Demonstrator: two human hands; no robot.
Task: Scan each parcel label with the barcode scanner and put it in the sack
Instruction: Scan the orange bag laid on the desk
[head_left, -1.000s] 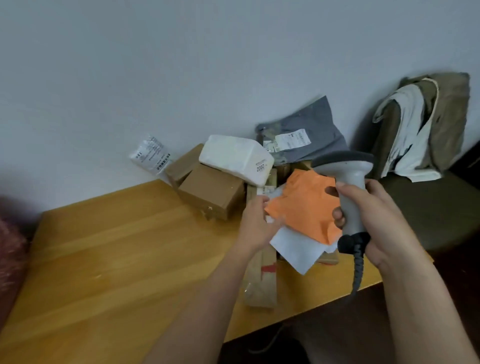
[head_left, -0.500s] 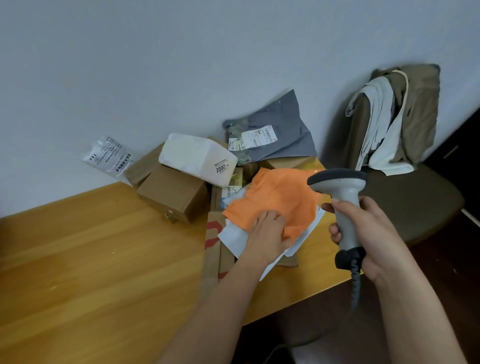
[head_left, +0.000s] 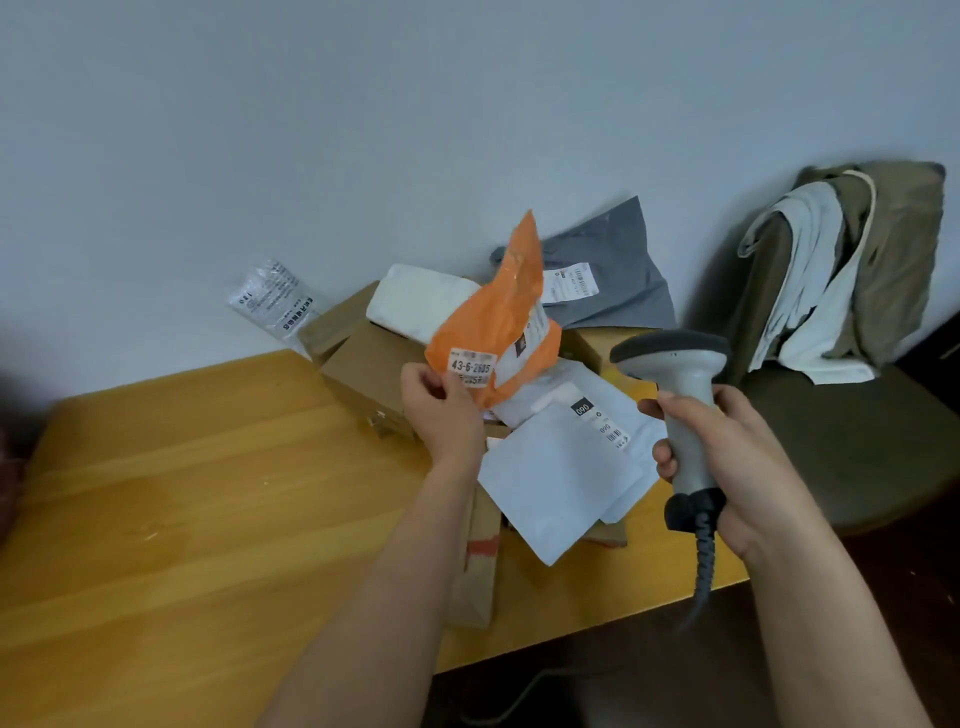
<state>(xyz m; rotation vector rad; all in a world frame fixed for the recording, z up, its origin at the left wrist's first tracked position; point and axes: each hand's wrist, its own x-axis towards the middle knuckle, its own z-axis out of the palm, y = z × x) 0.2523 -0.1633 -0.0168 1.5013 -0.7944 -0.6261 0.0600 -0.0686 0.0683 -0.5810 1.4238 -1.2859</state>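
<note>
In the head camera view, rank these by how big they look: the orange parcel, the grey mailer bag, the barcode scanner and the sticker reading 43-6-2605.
1. and 2. Orange parcel and grey mailer bag: unsure, the bag is farther and partly hidden.
3. Barcode scanner.
4. Sticker, clearly smallest.

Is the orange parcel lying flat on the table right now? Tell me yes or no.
No: the left hand pinches the orange parcel by its lower edge and holds it upright above the table, label facing the camera.

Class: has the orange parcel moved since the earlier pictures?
Yes. The left hand has lifted the orange parcel off the white envelope; it now stands upright.
</note>
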